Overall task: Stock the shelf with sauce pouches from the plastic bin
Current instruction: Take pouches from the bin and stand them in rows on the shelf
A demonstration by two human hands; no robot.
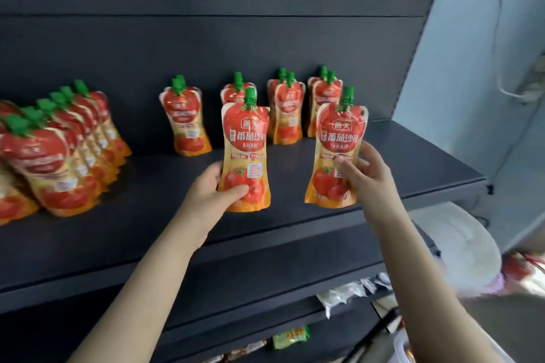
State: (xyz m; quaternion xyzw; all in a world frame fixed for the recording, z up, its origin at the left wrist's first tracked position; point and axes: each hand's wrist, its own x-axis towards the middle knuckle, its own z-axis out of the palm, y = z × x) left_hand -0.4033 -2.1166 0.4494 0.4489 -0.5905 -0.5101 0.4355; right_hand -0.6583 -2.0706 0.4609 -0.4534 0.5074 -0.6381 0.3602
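Shelf [141, 224]: a dark grey board with a dark back panel [206, 38] behind it and a pale blue wall [472, 68] to its right.
Lower shelf [324, 336]: closest to me and down low. A green packet [290, 337] and some clear packets [339, 300] lie there, all blurry.
White bag [460, 247]: a lumpy white thing to the right of the shelf and lower down. It is too blurry to say more.
Arms: a bare left arm [141, 289] and right arm [413, 274] reach up from below.
Left hand [212, 194]: wrapped round the lower part of the left pouch [246, 138], thumb across the front, fingers behind.
Left pouch: red and orange with a tomato picture and a green cap on top. It is upright over the middle of the shelf. I cannot tell if its bottom touches the board.
Right hand [365, 174]: pinches the right pouch [339, 138] by its right edge, thumb on the front.
Right pouch: the same kind, upright and leaning a tiny bit, over the right part of the shelf.
Both hands: well apart, with one pouch in each.
Row of pouches [59, 156]: stands on the left of the shelf, one behind the other, packed close and blurry.
Back pouches [185, 121]: four little groups stand upright near the back panel, behind the two held ones.
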